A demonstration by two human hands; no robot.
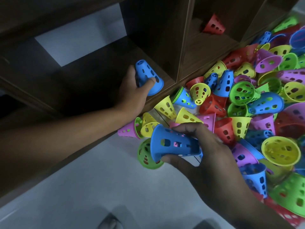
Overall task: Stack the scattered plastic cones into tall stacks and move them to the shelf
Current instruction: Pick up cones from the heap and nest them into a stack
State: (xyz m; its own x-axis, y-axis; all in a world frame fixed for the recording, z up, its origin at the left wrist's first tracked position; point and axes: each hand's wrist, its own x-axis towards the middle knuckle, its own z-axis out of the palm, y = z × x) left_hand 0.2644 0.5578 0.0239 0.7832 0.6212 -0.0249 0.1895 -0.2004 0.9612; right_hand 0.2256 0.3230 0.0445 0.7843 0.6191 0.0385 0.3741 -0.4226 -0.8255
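Note:
A big heap of perforated plastic cones (257, 103), blue, yellow, green, red and pink, lies on the white floor at the right. My left hand (132, 91) grips an upright blue cone (147, 76) standing on the dark wooden shelf (99, 76), thumb across its front. Lower down, my right hand (198, 149) holds a second blue cone (171, 142) on its side, wide rim to the left, just above the floor at the heap's near edge. A red cone (213, 24) stands in the shelf compartment further right.
An upright wooden divider (184, 38) separates the two shelf compartments. A green cone (146, 154) and a pink one (127, 131) lie on the floor beside my right hand. Bare white floor (107, 187) stretches below the shelf's front edge.

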